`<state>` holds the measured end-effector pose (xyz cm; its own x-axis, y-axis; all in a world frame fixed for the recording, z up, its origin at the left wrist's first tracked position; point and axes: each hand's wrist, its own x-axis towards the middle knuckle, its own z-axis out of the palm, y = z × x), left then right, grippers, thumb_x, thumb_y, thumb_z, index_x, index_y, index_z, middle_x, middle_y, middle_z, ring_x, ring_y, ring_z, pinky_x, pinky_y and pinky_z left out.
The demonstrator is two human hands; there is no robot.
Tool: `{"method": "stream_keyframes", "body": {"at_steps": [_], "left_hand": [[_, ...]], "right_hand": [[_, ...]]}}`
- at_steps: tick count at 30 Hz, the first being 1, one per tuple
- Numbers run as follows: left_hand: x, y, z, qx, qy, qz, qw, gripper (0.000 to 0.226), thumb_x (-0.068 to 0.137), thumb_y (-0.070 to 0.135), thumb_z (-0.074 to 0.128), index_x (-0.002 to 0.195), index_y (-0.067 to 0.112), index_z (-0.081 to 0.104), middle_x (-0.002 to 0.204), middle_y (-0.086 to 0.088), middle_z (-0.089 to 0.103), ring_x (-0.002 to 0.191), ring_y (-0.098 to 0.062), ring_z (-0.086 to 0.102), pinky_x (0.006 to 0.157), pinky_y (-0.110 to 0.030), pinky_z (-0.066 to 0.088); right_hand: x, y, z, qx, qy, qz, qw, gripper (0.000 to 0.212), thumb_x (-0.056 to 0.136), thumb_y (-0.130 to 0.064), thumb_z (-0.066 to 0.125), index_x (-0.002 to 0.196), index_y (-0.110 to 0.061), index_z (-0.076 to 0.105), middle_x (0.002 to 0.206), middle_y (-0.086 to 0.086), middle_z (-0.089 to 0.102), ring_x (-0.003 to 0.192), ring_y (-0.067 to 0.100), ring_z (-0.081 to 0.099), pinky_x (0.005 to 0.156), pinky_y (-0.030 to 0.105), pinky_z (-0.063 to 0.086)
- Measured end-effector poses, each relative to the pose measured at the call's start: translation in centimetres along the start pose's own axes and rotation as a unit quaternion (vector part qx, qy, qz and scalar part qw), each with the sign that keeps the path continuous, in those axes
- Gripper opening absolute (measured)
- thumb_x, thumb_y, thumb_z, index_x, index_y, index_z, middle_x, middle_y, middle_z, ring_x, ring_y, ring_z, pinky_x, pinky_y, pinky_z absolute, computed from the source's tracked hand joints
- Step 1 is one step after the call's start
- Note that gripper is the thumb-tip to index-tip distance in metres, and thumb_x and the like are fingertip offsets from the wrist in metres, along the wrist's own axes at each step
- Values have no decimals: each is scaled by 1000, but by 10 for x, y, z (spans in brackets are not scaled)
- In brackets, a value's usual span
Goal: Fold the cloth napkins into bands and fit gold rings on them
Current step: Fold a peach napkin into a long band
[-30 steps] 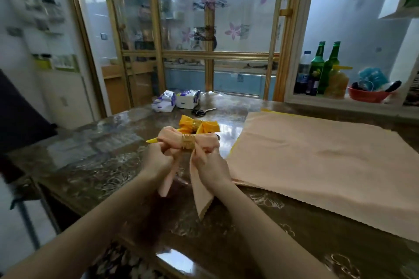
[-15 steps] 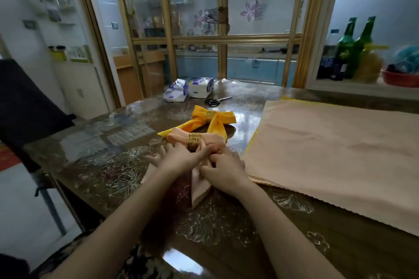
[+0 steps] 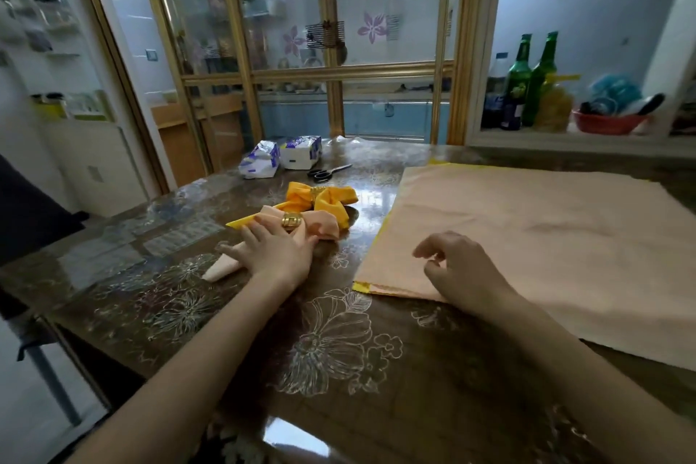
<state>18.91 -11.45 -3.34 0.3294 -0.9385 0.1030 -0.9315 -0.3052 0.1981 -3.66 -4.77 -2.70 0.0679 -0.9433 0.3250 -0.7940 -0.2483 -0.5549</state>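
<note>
The left hand (image 3: pixel 278 250) lies flat, fingers spread, on the ringed peach napkin (image 3: pixel 324 228), which sits beside the yellow napkin (image 3: pixel 333 200) on the tabletop (image 3: pixel 339 369). The right hand (image 3: pixel 461 267) hangs loosely curled and empty over the flat peach cloth (image 3: pixel 546 237). It would do best to pinch the cloth's near-left corner and fold even, straight-edged bands.

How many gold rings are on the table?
2. One gold ring sits on the pink napkin by the left hand; a second ring on the yellow napkin behind it. Others may be hidden.
</note>
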Motion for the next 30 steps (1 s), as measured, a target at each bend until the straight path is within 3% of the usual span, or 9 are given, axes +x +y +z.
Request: {"method": "stream_keyframes", "body": {"at_steps": [2, 4, 7, 10, 13, 16, 21, 26, 30], "left_hand": [[-30, 15, -5, 37, 44, 104, 993, 78, 95, 52, 31, 148, 4, 1, 156, -19, -7, 143, -34, -11, 111, -61, -5], [-65, 34, -9, 23, 60, 238, 969, 66, 97, 45, 34, 149, 11, 11, 157, -13, -5, 144, -30, -12, 113, -53, -6], [-111, 76, -4, -35, -3, 392, 919, 54, 97, 44, 38, 144, 19, 32, 157, -6, 14, 146, -22, 0, 117, -42, 4], [-128, 116, -1, -85, -81, 472, 873, 55, 92, 46, 50, 141, 21, 40, 154, -1, 27, 144, -17, 14, 117, -35, 14], [-143, 163, 7, -137, -155, 508, 836, 65, 83, 47, 64, 139, 23, 43, 147, 3, 40, 138, -15, 28, 112, -30, 22], [-181, 213, 23, -126, -218, 546, 799, 69, 80, 52, 65, 139, 26, 42, 145, 4, 41, 136, -17, 32, 113, -36, 25], [-195, 228, 52, -79, -152, 580, 796, 58, 92, 58, 38, 145, 35, 29, 155, 9, 21, 143, -7, 12, 116, -32, 5], [-204, 232, 47, -169, -55, 558, 811, 40, 97, 30, 45, 137, 30, 45, 135, 5, 54, 122, -15, 50, 98, -25, 36], [-199, 232, 42, -214, -13, 543, 812, 30, 97, 16, 42, 117, 22, 64, 107, -1, 70, 96, -22, 63, 78, -28, 42]], "right_hand": [[-21, 25, -27, -59, -39, -15, 997, 25, 90, -15, 56, 115, -20, 61, 116, -6, 56, 110, 10, 49, 93, 18, 33], [-42, 47, -56, -100, -97, 1, 990, 33, 92, -26, 56, 126, -26, 52, 129, -10, 49, 120, 6, 43, 101, 20, 31], [-72, 80, -100, -116, -136, 88, 980, 43, 91, -32, 58, 131, -28, 44, 142, -7, 41, 126, 8, 41, 103, 21, 30], [-89, 106, -124, -122, -135, 142, 973, 51, 87, -36, 63, 133, -27, 43, 144, -6, 40, 127, 11, 41, 98, 18, 31], [-105, 120, -138, -130, -172, 175, 961, 61, 83, -43, 66, 135, -26, 40, 137, -12, 38, 129, 8, 36, 96, 14, 25], [-120, 140, -155, -119, -156, 171, 966, 49, 84, -39, 66, 127, -27, 48, 127, -12, 42, 119, 3, 39, 89, 9, 26], [-113, 157, -147, -147, -32, 119, 982, 19, 84, -34, 66, 96, -19, 64, 108, 5, 65, 101, 21, 58, 86, 33, 46], [-109, 162, -152, -65, 33, 97, 993, 15, 88, -27, 63, 87, -13, 66, 94, 7, 67, 86, 19, 57, 72, 27, 40], [-113, 156, -162, 2, 32, 86, 996, 12, 85, -29, 67, 90, -19, 63, 87, -6, 60, 85, 11, 55, 72, 23, 41]]}}
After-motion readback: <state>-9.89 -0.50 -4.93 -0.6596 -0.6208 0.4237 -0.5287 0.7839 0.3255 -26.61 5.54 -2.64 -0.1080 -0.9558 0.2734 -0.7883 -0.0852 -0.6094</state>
